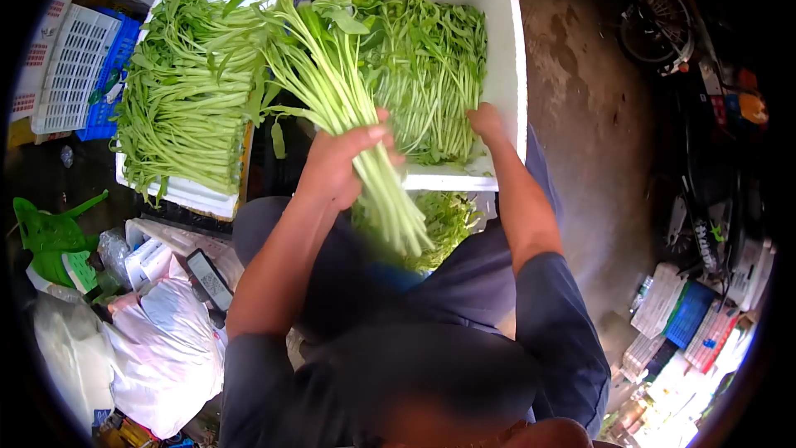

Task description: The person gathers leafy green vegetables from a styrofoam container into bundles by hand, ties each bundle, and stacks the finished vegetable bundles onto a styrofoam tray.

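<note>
My left hand (344, 158) is wrapped round a bunch of water spinach (332, 87), its long pale stems pointing down toward my lap and its leaves up and away. Inside the white foam box (503, 50), my right hand (487, 123) reaches to the right edge of the greens (435, 75) lying there. Its fingers look curled, but their tips are partly hidden and I cannot make out what they hold. To the left, a thick layer of the same greens (191, 91) covers a white foam lid or tray (178, 195).
More loose greens (452, 228) sit between my knees, below the box. At the left stand white and blue plastic crates (75, 66), a green plastic bag (50, 236), a white bag (166, 340) and a phone-like device (209, 280). A bicycle wheel (659, 25) and stacked crates (688, 315) are at right.
</note>
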A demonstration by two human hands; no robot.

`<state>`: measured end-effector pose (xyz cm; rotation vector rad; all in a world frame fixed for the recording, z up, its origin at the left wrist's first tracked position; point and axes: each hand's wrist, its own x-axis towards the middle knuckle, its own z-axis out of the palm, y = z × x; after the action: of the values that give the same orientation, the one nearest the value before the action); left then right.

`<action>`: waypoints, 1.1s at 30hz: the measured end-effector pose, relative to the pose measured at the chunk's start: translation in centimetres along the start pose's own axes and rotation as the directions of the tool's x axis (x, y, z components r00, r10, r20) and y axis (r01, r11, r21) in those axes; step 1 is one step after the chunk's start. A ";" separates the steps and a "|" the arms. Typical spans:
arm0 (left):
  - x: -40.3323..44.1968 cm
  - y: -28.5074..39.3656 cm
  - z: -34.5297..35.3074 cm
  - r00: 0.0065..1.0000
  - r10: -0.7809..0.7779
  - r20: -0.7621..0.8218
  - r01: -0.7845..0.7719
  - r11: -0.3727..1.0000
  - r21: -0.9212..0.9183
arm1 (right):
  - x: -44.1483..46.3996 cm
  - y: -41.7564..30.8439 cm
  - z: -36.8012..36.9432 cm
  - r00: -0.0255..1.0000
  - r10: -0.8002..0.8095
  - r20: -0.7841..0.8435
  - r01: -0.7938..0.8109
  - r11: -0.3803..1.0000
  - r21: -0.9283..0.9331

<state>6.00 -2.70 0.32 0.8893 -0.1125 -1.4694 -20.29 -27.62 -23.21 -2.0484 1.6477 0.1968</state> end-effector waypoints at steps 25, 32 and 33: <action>-1.1 0.1 0.2 0.999 0.048 0.001 -0.048 0.999 0.013 | -16.8 -6.7 -8.3 0.999 0.036 -0.041 0.025 0.363 0.931; -1.1 -3.1 0.9 0.996 0.043 -0.078 -0.021 0.964 0.264 | -25.8 -10.4 -7.5 0.965 0.039 -0.258 0.229 0.347 0.910; -1.1 -3.5 1.2 0.996 0.040 -0.086 -0.011 0.948 0.318 | -26.8 -11.1 -7.5 0.962 0.042 -0.268 0.239 0.341 0.909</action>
<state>2.25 -1.73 -0.35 1.2100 -0.2986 -1.4056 -18.10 -6.09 -2.54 -1.2055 1.2155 -0.9294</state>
